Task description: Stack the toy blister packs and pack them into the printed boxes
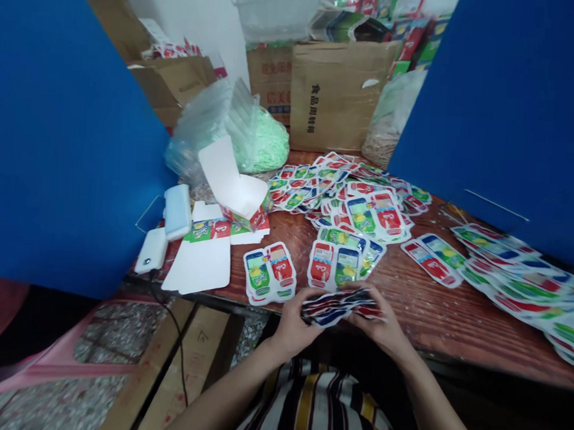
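Observation:
Between my two hands, just over the table's front edge, is a stack of printed packets (338, 307) seen edge-on. My left hand (295, 324) grips its left end and my right hand (382, 326) its right end. Directly beyond the stack lie several red, green and blue packets (333, 265) shaped like paired drink cans. To the left of them sits a small neat pile of the same packets (269, 273). A large loose heap (336, 185) spreads farther back, and another overlapping row (519, 278) runs along the right side.
Flattened and part-folded white cartons (202, 262) lie at left, beside a white device (151, 251) with a cable. Blue panels (55, 132) stand on both sides. Cardboard boxes (341, 96) and a bag of green shredded filler (269, 140) line the back. A pink stool (63, 351) is lower left.

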The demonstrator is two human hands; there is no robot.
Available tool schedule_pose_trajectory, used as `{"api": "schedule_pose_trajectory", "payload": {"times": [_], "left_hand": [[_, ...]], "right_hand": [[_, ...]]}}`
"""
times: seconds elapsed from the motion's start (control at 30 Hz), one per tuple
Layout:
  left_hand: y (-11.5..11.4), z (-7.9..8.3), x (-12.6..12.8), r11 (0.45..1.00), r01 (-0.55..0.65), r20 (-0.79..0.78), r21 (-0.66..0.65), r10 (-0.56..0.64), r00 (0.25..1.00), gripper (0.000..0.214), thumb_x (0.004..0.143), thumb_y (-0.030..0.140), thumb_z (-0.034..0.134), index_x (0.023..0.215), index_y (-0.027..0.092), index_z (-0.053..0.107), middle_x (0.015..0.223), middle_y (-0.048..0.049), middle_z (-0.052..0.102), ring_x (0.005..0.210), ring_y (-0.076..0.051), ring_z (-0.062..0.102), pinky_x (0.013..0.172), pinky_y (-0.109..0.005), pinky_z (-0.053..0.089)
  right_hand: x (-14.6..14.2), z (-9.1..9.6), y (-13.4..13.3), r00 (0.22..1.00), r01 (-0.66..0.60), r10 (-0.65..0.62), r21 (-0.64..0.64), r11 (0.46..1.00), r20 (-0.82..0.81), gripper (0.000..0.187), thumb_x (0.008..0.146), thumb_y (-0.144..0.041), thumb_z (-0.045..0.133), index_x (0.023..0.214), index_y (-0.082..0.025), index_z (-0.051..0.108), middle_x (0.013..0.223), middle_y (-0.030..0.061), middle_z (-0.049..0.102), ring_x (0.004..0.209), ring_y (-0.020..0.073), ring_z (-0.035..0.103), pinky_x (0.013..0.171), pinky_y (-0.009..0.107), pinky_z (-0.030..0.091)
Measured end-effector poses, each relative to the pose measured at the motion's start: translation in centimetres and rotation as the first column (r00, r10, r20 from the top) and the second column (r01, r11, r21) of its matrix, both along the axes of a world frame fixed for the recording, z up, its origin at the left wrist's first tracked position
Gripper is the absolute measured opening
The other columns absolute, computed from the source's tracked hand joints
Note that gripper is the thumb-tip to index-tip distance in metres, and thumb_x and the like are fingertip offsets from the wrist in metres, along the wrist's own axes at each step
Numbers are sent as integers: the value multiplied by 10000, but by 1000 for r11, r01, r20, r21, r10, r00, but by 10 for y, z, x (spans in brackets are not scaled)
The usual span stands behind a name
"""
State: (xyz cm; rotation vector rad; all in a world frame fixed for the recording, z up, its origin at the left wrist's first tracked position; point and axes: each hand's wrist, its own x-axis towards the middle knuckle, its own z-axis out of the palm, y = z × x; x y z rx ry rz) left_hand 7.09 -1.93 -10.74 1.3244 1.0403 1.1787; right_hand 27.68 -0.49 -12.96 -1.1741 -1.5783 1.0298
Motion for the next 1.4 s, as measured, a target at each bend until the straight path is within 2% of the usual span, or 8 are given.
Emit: {"api": "schedule_pose_trajectory", "payload": {"times": [0.4, 0.53, 0.67, 0.83, 0.93, 1.03, 1.27, 1.4], "left_hand": [[19, 50, -58, 936, -288, 166, -204, 323, 932, 552, 670, 264, 780, 1156, 180, 534, 1037, -83, 696, 902, -231, 665, 825, -330, 521], [50, 33, -103, 818, -487, -25, -307, 505, 863, 508, 535, 283, 844, 951, 173, 574, 907, -92, 696, 902, -285, 662, 816, -365, 496], [65, 12, -123, 762, -618, -551, -195, 436, 712, 495, 456, 367, 866, 782, 195, 535, 924, -140, 676, 1033, -394, 616, 905, -431, 420], [68, 5, -126, 810, -539, -733, -232, 219, 645, 531, 615, 508, 760, 953, 190, 502, 989, -158, 692, 1028, -357, 637, 872, -394, 435], [71, 5, -127, 834, -486, -772, -261, 121, 624, 516, 711, 505, 690, 1039, 166, 478, 1010, -162, 697, 1004, -332, 649, 846, -375, 449], [72, 7, -127, 841, -466, -775, -274, 93, 625, 547, 754, 501, 659, 1111, 141, 456, 1065, -176, 681, 1016, -331, 645, 854, -373, 450], [63, 14, -120, 840, -515, -806, -172, 180, 564, 885, 778, 567, 612, 1417, 118, 195, 1302, -214, 550, 1172, -362, 563, 941, -416, 423], [57, 10, -115, 864, -501, -859, 48, 292, 420, 862, 815, 591, 545, 1425, 75, 222, 1333, -267, 473, 1145, -386, 558, 905, -473, 447]], "right_hand": [[-91, 49, 42, 970, -139, 64, -316, 939, -236, 478, 648, -440, 796, 994, -160, 621, 931, 82, 724, 776, 231, 686, 711, 369, 575], [-145, 48, 78, 955, -79, 148, -260, 962, 256, 479, 700, -469, 743, 1048, -163, 622, 999, 124, 694, 937, 303, 658, 822, 437, 524], [-170, 33, 87, 703, 93, -11, -76, 993, 712, 681, 696, -535, 728, 1197, -106, 560, 1220, 231, 550, 1127, 397, 537, 874, 478, 475], [-137, 33, 71, 639, 164, -217, 144, 976, 738, 576, 868, -598, 494, 1180, -116, 537, 1133, 175, 545, 1047, 323, 544, 836, 407, 469], [-94, 31, 63, 442, 366, -538, 402, 839, 718, 587, 912, -577, 413, 1197, -73, 509, 1126, 203, 521, 1042, 333, 518, 876, 432, 435], [-61, 23, 57, 279, 510, -561, 374, 774, 780, 688, 886, -589, 454, 1282, -27, 425, 1120, 238, 514, 929, 336, 579, 751, 412, 465], [-47, 9, 50, 442, 593, -395, 68, 802, 805, 756, 864, -445, 559, 1441, -94, 219, 873, 131, 669, 741, 284, 662, 632, 326, 436], [-35, 3, 53, 511, 585, -430, 66, 809, 744, 514, 815, -467, 600, 1185, -118, 535, 822, 126, 687, 757, 271, 653, 645, 306, 418]]}}
